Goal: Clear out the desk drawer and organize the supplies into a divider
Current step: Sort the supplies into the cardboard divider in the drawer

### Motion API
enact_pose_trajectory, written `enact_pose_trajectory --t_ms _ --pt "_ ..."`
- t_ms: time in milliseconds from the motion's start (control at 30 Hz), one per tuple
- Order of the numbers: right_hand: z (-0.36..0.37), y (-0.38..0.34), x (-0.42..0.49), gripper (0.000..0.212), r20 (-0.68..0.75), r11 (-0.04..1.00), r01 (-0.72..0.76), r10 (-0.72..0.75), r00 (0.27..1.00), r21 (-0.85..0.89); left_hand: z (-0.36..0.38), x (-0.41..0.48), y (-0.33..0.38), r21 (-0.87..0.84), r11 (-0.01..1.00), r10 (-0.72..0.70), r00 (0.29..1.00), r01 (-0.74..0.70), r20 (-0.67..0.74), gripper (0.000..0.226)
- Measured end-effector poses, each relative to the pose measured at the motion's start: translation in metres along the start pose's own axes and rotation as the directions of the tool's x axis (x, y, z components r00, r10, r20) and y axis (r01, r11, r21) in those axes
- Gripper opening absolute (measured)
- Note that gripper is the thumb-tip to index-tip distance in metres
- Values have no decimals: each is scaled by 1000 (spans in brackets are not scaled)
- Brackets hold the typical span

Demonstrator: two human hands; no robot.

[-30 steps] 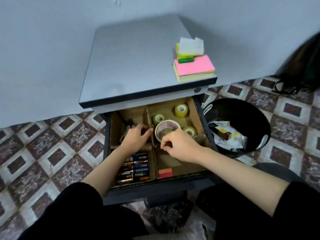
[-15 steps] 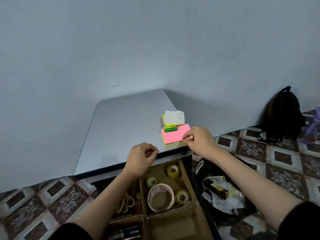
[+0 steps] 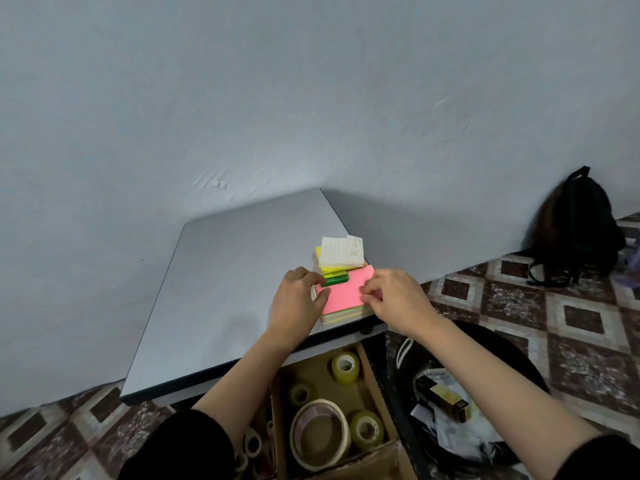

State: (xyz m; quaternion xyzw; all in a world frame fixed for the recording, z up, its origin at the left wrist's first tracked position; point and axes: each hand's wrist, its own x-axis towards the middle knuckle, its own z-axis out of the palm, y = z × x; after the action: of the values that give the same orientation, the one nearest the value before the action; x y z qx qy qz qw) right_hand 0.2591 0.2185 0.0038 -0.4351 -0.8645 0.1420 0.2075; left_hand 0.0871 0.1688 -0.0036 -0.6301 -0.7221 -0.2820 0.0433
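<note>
The sticky note stack (image 3: 346, 292), pink on top with green, yellow and white pads at its 12 o'clock end, sits on the grey tabletop (image 3: 225, 289) at its 4 o'clock corner. The left hand (image 3: 296, 306) holds the stack's 9 o'clock side with curled fingers and thumb, and the right hand (image 3: 394, 299) pinches its 3 o'clock edge with bent fingers. At 6 o'clock from the stack, the cardboard divider (image 3: 375, 386) holds tape rolls (image 3: 345, 368), with a black bin (image 3: 485, 341) at its 3 o'clock
</note>
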Motion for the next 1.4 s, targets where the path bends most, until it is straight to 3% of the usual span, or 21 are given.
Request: enact_pose_trajectory --t_ms 167,300,800,1200,1400 --pt "2 2 -2 29 -25 1000 8 -8 1000 20 6 0 1 -32 996 -85 996 85 -3 29" --pt "2 1 -1 30 -28 1000 -4 5 1000 29 4 3 4 -151 968 -181 975 200 131 40" --pt "-1 -1 -8 27 -15 998 -6 7 1000 63 -5 2 2 -243 939 -191 957 243 220 46" --pt "-3 0 -6 27 -8 998 3 -2 1000 69 -7 29 2 -375 877 -236 949 301 210 23" --pt "-3 0 -5 27 2 999 9 -10 1000 51 -6 32 0 -349 895 -215 954 277 207 16"
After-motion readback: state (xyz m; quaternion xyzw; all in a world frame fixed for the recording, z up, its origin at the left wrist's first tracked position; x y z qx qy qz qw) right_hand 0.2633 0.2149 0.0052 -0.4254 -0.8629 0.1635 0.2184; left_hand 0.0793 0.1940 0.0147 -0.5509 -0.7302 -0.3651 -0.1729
